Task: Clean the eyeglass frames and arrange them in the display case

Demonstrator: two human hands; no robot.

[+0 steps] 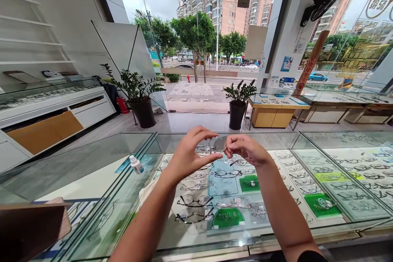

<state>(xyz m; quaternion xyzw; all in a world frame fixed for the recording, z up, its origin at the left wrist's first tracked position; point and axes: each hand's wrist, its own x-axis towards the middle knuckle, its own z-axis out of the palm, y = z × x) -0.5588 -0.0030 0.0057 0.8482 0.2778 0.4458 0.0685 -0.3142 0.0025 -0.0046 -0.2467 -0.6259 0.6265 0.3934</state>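
Note:
A pair of glasses (220, 144) with a dark-looking lens area is held up over the glass display counter. My left hand (192, 151) curves around it in a C shape, forefinger at the upper edge and thumb at the lower edge. On the other side, my right hand (245, 149) pinches the glasses with thumb and fingers, its fingertips partly hiding them. Fine parts of the frame are too small to make out. Below, inside the counter, rows of eyeglasses (196, 200) lie beside a green display card (227, 217).
On the counter glass at left stands a small white bottle (136, 164). A brown box-like object (33, 229) is at the lower left. Beyond the counter (196, 243) stand two potted plants (143, 112), a wooden cabinet (273, 116) and glass doors. A fan (328, 0) hangs at right.

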